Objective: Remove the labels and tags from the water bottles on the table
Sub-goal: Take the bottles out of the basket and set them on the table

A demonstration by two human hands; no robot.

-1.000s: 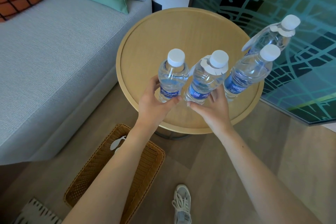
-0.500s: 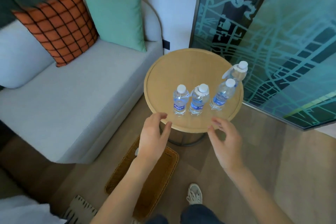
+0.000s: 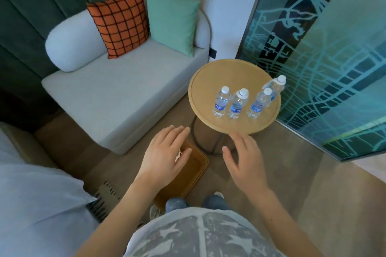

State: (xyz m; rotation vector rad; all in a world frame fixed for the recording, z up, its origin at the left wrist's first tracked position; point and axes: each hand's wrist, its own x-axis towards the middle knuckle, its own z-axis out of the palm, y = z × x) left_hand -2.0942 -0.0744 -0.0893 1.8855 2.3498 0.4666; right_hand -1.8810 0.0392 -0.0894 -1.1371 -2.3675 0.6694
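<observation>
My left hand [image 3: 165, 152], right hand [image 3: 244, 158], both spread and empty, four water bottles [image 3: 238, 103] on table [image 3: 208, 81] at one o'clock, apart

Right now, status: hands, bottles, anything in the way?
Left hand open, empty; right hand open, empty. Four bottles upright on table, none held; front three show blue labels. Path to bottles clear; basket on floor under left hand.

Left hand [image 3: 165, 153] and right hand [image 3: 244, 159] outstretched, fingers seemingly relaxed, empty
</observation>
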